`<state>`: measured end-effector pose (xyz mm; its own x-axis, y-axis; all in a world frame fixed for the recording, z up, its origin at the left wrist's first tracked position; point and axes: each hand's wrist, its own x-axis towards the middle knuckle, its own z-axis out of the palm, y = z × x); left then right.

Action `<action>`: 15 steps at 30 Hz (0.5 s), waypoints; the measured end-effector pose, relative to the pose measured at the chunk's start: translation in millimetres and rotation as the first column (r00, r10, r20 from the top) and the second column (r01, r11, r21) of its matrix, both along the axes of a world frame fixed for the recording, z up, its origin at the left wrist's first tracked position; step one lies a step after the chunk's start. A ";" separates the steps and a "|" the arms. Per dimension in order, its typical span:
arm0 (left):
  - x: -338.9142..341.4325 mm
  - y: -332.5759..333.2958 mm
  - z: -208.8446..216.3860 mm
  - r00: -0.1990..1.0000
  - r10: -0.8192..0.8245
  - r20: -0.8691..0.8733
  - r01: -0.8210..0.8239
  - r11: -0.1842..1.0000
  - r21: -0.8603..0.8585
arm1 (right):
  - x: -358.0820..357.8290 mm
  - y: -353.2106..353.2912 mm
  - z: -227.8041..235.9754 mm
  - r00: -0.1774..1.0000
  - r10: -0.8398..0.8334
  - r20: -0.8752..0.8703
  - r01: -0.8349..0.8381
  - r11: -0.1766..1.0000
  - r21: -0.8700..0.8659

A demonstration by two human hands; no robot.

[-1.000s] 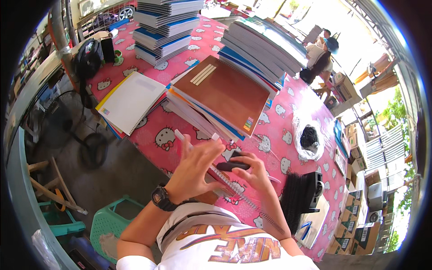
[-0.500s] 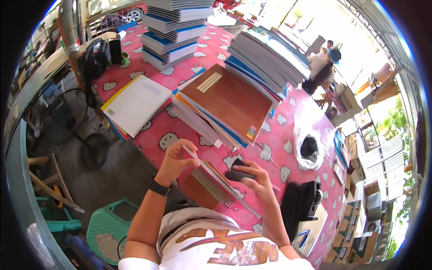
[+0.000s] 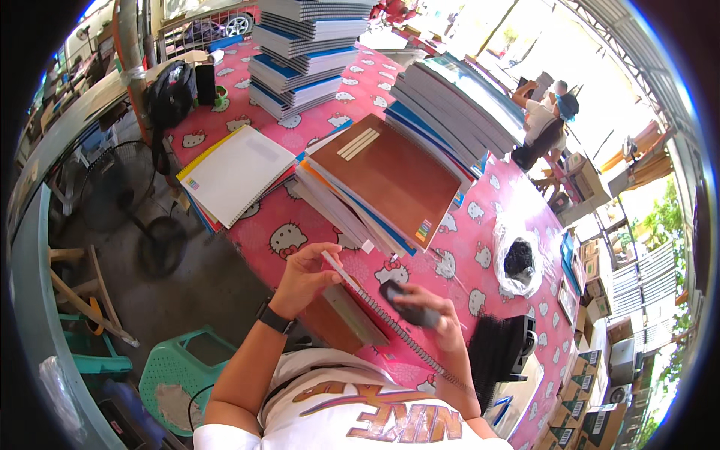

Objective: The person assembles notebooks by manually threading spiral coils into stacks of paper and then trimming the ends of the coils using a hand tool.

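My left hand (image 3: 301, 281), with a dark watch at the wrist, pinches the upper end of a spiral-bound notebook (image 3: 343, 316). The notebook stands tilted on edge near my body, with brown and red covers showing. Its wire coil (image 3: 401, 330) runs down toward my right forearm. On the coil's right side, my right hand (image 3: 444, 324) is closed around a black, rounded, hand-sized object (image 3: 409, 304). Motion blurs it, so its kind is unclear. Just beyond the hands lies a stack of notebooks (image 3: 386, 180) topped by a brown cover.
The pink patterned table (image 3: 289, 206) carries a white-covered notebook pile (image 3: 238, 176) and tall notebook stacks (image 3: 304, 60). A plastic bag (image 3: 517, 259) and a black bristled thing (image 3: 495, 349) lie to the right. A green stool (image 3: 180, 379) and a fan (image 3: 124, 187) stand left.
My right hand has moved slightly down and right with the black object, which has turned. My left hand still pinches the notebook. The whole view has shifted a little.
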<state>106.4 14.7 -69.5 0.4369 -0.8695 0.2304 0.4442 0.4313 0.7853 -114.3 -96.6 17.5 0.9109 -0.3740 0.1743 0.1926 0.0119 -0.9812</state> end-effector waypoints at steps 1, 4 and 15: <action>-1.4 -0.8 1.2 1.000 -0.006 0.001 0.006 1.000 0.005 | 3.1 -0.6 -3.1 1.000 -0.006 0.001 0.006 1.000 0.005; -4.3 -2.1 3.5 0.996 -0.037 -0.078 0.037 0.999 -0.010 | 11.1 -4.0 -9.7 0.923 -0.176 -0.343 0.054 0.940 -0.336; -11.6 4.4 -7.0 0.998 -0.031 -0.046 0.034 0.998 0.046 | 16.2 3.7 1.7 0.988 -0.013 -0.154 -0.040 0.941 -0.335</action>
